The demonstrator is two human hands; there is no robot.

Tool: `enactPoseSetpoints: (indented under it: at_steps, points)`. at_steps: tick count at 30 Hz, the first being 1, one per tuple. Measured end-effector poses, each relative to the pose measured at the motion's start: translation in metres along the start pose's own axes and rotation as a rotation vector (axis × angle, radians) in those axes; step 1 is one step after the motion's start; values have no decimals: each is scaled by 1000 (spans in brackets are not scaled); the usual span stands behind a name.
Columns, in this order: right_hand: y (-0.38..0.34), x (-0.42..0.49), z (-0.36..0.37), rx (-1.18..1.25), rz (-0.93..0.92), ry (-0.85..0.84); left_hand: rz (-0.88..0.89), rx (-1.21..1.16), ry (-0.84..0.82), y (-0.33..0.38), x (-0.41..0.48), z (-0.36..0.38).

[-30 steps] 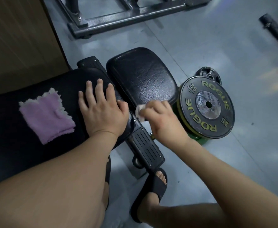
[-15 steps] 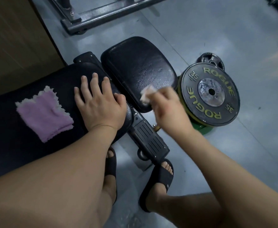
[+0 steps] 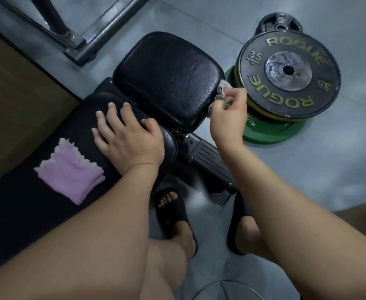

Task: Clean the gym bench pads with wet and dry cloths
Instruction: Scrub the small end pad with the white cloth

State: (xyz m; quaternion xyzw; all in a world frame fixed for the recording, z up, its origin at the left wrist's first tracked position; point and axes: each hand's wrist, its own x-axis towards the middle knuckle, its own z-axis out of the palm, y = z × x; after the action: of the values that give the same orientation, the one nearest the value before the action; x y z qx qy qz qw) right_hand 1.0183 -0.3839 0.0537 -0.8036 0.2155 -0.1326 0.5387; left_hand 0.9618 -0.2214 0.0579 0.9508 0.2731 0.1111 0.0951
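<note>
The small black seat pad (image 3: 167, 81) of the bench lies in the upper middle of the head view. My right hand (image 3: 228, 114) pinches a crumpled pale cloth (image 3: 222, 89) against the pad's right edge. The long black back pad (image 3: 47, 202) runs to the lower left. My left hand (image 3: 125, 137) rests flat on its end, fingers spread. A folded purple cloth (image 3: 69, 172) with white frilly edges lies on the back pad, just left of my left hand.
A black 35 lb weight plate (image 3: 288, 76) is stacked on a green plate (image 3: 273, 131) right of the seat pad, close to my right hand. A grey steel frame (image 3: 91, 37) crosses the floor behind. Below the bench are my feet in black slippers (image 3: 173, 215). A brown wall (image 3: 9, 105) stands left.
My right hand has carried the pale cloth from the front corner of the seat pad along its right edge, toward the weight plate. My left hand has stayed on the back pad.
</note>
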Motion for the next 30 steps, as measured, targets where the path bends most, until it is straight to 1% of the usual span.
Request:
enactPoseSetpoints:
  at_steps: [2, 4, 6, 10, 12, 13, 15, 16, 17, 21, 25, 27, 30]
  points:
    - [1, -27, 7, 46, 102, -23, 2, 12, -1, 0, 0, 0]
    - [2, -58, 5, 83, 144, -93, 0, 15, 13, 0, 0, 1]
    - [5, -53, 0, 111, 188, -133, -4, 13, 21, 1, 0, 1]
    - [3, 2, -2, 162, 262, -41, -7, 32, 31, 2, -1, 3]
    - [5, -17, 1, 143, 285, -37, -8, 38, 32, 1, -1, 4]
    - [7, -38, 1, 141, 306, -86, -11, 37, 33, 1, -1, 4]
    - [8, -71, -3, 182, 362, -237, -16, 28, 35, 1, -1, 4]
    - [8, -76, -4, 204, 385, -286, -19, 24, 34, 2, 0, 4]
    - [8, -73, -4, 225, 408, -295, -22, 21, 33, 2, -1, 4]
    - [6, -68, 3, 332, 527, -207, -26, 27, 32, 2, -1, 4]
    - [0, -80, 10, 462, 661, -185, -27, 33, 30, 2, 0, 4]
    - [-2, -71, 7, 456, 642, -163, -25, 32, 27, 1, -1, 4]
    - [4, -61, 1, 393, 515, -135, -21, 30, 22, 1, -2, 4]
